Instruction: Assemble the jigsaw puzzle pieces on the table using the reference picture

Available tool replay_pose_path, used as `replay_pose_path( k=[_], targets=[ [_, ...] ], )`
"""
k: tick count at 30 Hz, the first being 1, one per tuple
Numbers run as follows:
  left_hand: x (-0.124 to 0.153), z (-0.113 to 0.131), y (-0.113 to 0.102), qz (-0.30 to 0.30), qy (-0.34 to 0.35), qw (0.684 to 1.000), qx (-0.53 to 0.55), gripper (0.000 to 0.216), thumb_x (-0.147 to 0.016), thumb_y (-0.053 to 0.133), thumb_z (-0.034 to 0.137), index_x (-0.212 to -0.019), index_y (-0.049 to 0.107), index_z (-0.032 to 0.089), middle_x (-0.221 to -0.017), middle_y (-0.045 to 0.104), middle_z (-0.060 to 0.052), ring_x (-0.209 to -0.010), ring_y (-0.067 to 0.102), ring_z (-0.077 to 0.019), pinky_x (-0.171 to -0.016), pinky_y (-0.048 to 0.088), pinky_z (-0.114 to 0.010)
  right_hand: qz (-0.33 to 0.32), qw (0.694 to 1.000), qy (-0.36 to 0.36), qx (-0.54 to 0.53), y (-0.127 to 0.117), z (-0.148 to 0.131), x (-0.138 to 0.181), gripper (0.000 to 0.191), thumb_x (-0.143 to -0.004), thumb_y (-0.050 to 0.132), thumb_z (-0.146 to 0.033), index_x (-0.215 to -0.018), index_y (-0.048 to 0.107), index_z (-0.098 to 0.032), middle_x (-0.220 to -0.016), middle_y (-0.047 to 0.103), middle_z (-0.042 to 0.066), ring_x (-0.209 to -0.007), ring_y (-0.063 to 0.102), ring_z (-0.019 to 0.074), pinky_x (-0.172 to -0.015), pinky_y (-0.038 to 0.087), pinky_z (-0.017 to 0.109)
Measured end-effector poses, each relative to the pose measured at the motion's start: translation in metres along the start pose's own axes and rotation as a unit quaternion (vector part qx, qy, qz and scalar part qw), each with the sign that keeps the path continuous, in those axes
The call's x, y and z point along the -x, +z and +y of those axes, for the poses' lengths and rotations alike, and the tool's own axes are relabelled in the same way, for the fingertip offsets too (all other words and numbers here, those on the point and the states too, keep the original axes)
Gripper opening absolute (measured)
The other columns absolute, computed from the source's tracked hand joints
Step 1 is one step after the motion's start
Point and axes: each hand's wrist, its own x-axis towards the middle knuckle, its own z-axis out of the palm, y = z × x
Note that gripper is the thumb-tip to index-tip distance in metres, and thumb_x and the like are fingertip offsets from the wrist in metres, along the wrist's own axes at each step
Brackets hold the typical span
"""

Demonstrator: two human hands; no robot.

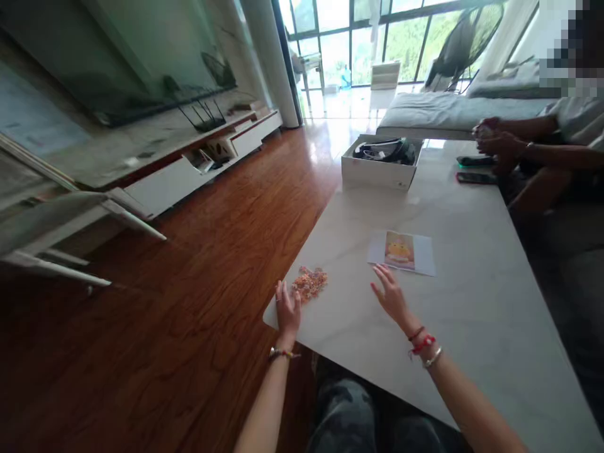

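A small heap of orange and pink puzzle-like pieces [309, 282] lies near the corner of a pale marble table [453, 327]. My left hand [287, 308] rests flat and open at the table's edge, just left of the heap, fingertips almost touching it. My right hand [391, 294] hovers open, fingers stretched forward, between the heap and a printed card [401, 251] with a yellow picture. Neither hand holds anything.
A white open box [380, 165] with dark items stands at the table's far end. Two phones [475, 170] lie beside another person's clasped hands [491, 141] at the far right. Wooden floor lies to the left, with a low TV cabinet [189, 170] beyond.
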Motion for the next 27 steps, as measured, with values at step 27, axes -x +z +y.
replay_pose_path(
  k=[27],
  targets=[
    [-0.033, 0.016, 0.028, -0.022, -0.068, 0.994, 0.080, 0.046, -0.085, 0.016, 0.029, -0.123, 0.036, 0.010, -0.123, 0.045, -0.014, -0.114, 0.041, -0.0161, -0.095, 0.034, -0.031, -0.169, 0.976, -0.132, 0.026, 0.152, -0.099, -0.075, 0.027, -0.085, 0.036, -0.028, -0.106, 0.051, -0.019, -0.101, 0.057, 0.008, -0.098, 0.048, 0.0171, -0.089, 0.036, 0.034]
  ],
)
